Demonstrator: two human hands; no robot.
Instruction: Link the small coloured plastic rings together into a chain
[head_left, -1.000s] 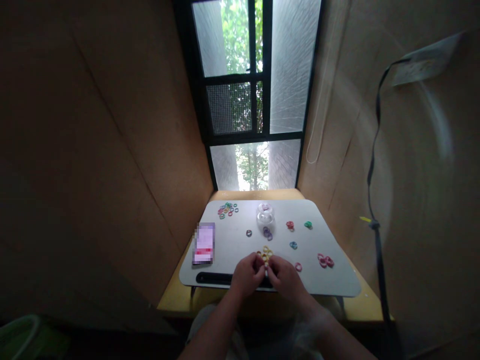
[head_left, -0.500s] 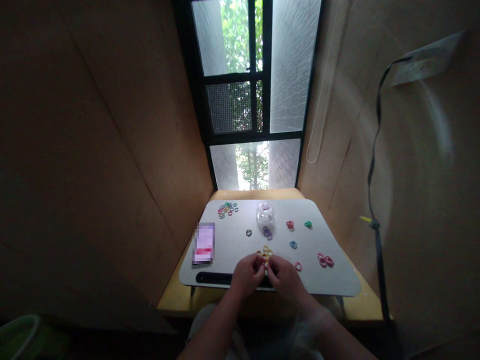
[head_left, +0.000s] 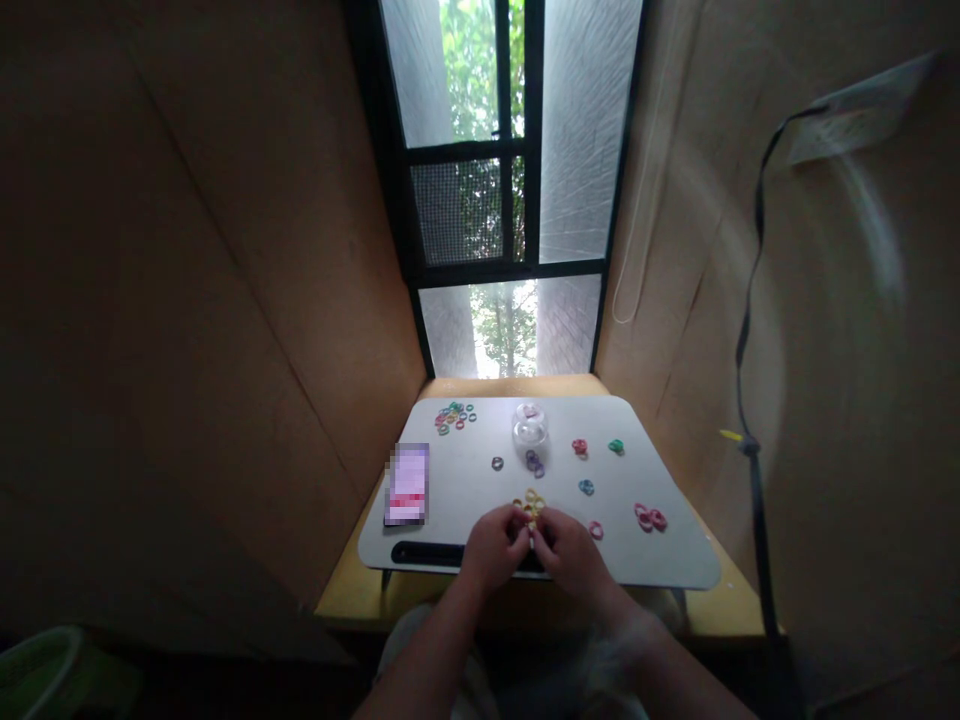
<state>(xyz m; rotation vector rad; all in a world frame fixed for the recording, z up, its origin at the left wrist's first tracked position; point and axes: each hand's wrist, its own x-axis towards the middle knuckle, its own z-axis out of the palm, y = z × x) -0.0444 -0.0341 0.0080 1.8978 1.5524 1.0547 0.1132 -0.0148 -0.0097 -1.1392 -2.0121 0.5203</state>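
Note:
Near the front edge of a white lap table, my left hand [head_left: 496,545] and my right hand [head_left: 568,548] meet with their fingertips pinched together. Whatever small thing lies between the fingers is mostly hidden. Just beyond the fingertips is a cluster of yellow hair ties [head_left: 533,497], partly covered by my hands. A single pink hair tie [head_left: 595,530] lies to the right of my right hand. Further up are purple hair ties [head_left: 534,463], a dark one [head_left: 497,464] and blue ones [head_left: 586,487].
A clear round container [head_left: 530,428] stands at the back middle of the white lap table [head_left: 457,500]. A mixed pile of hair ties [head_left: 454,418] is back left, above a phone [head_left: 407,485]. Red [head_left: 580,447], green [head_left: 616,446] and pink hair ties [head_left: 649,517] sit to the right.
Almost nothing differs. Both hands keep their pinch in the same spot, and the view has shifted very slightly.

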